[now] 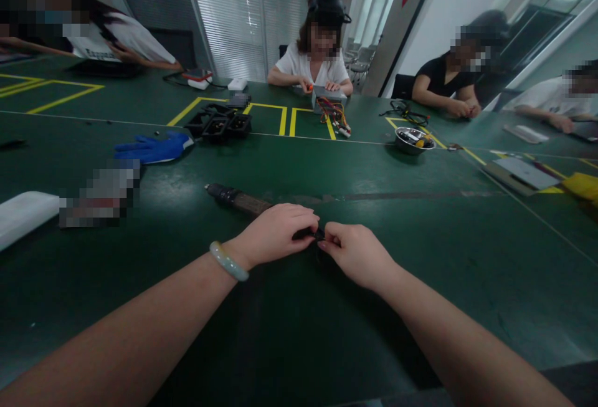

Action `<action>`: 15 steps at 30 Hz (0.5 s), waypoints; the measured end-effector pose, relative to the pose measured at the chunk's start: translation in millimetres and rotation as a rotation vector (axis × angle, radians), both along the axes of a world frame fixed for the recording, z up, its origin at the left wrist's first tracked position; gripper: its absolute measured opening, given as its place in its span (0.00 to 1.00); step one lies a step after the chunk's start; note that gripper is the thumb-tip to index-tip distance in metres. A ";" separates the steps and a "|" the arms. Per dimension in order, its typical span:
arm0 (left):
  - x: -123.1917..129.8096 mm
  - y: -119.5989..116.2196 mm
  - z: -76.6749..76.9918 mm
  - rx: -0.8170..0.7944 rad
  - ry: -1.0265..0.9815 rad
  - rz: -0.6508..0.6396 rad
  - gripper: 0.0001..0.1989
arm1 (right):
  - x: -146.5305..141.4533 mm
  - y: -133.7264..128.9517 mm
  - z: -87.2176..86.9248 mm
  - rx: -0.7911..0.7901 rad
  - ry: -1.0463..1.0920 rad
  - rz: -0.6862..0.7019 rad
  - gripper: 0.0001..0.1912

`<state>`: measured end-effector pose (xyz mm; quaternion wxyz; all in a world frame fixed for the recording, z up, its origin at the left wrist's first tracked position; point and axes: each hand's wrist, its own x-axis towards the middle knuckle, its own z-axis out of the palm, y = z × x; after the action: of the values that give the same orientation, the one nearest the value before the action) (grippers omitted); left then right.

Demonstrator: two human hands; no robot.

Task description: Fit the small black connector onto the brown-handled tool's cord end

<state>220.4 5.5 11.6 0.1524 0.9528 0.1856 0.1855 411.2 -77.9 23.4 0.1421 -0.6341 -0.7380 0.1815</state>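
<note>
Both of my hands meet low over the green table (187, 301), near the middle of the view. My left hand (283, 232), with a pale bangle (228, 262) on its wrist, is closed around a small black part (306, 232). Pinched fingers of my right hand (352, 251) touch the right end of that same part. Its shape is mostly hidden by my fingers. Just beyond my left hand lies a dark, rod-shaped tool (240, 200), its tip pointing left.
At the left are a blue glove (156, 148), a white object (25, 214) and a blurred device (105, 195). Black sockets (219, 123) and a metal bowl (415, 141) stand farther back. One person (311, 61) across handles a metal box (328, 100) with wires; others sit alongside.
</note>
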 end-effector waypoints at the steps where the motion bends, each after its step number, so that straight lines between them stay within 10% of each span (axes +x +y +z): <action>1: -0.1 0.2 -0.2 -0.004 -0.001 0.000 0.05 | 0.0 -0.4 0.3 0.007 -0.001 0.001 0.08; 15: -0.5 0.4 -0.3 -0.014 -0.020 0.007 0.06 | -7.3 -2.7 -0.5 0.074 -0.014 -0.024 0.08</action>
<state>219.9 5.9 11.3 0.1601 0.9492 0.1889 0.1943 403.9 -80.6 23.0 0.1625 -0.6386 -0.7374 0.1482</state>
